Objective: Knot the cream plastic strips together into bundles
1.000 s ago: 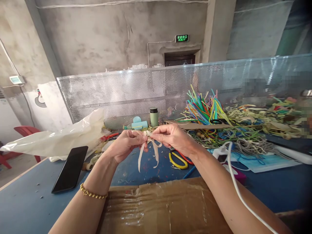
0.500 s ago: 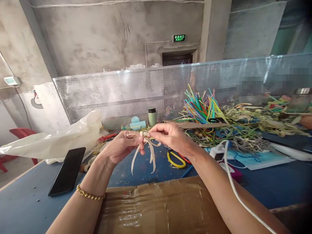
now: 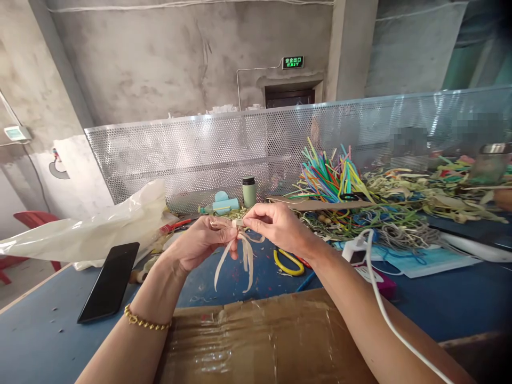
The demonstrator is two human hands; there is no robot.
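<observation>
Pale ribbon strips [image 3: 247,261], one bunch, gathered at a narrow band; held in the air above the blue counter [image 3: 40,330], tails hanging down. Left hand [image 3: 202,240]: closed, pinching the bunch at the band between thumb and fingers; gold bead bracelet [image 3: 146,321] at the wrist. Right hand [image 3: 276,225]: fingertips pinched together on the same bunch, just beside the left. Yellow looped handle [image 3: 288,264], lying on the counter below the right hand. Brown cardboard [image 3: 248,341], taped, between the forearms. Black phone [image 3: 110,282], flat, left of the left forearm. Crumpled plastic sheet [image 3: 96,226], behind the phone. Green bottle [image 3: 249,193], dark-capped, upright, beyond the hands. Coloured stems [image 3: 326,173], one bundle, right of the bottle. Blue face mask [image 3: 432,260], far right of the right hand
</observation>
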